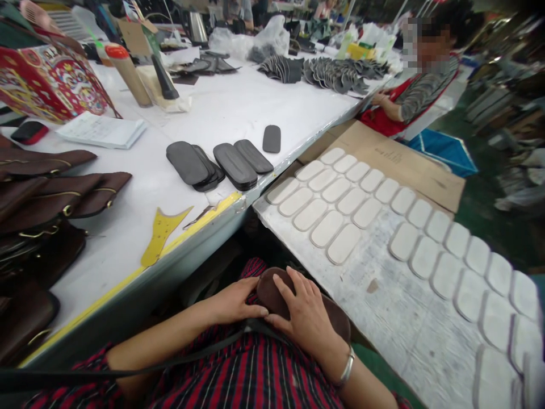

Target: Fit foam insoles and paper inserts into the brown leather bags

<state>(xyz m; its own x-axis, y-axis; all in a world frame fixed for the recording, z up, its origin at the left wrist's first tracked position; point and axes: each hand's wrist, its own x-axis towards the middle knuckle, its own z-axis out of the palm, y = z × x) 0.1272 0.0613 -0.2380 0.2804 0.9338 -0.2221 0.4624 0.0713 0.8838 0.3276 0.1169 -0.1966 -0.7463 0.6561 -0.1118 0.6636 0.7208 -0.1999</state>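
In my lap lies a long, rounded dark brown piece [338, 318], apparently leather or suede. My left hand [238, 301] closes on its left end, with the thumb along the near edge and the fingertips partly hidden. Across the top of the piece my right hand [304, 309] lies flat, fingers spread, covering its middle. Beyond my hands, stacks of dark grey oval pads [234, 162] sit near the table edge, with a single grey pad [271, 139] behind them.
To my right a board [383, 272] carries rows of whitish oval pads [344, 243]. Along the white table [238, 108] are a yellow template [164, 233], brown leather pieces [63, 193] and a bottle with an orange cap [128, 74]. A co-worker [417, 91] sits at back right.
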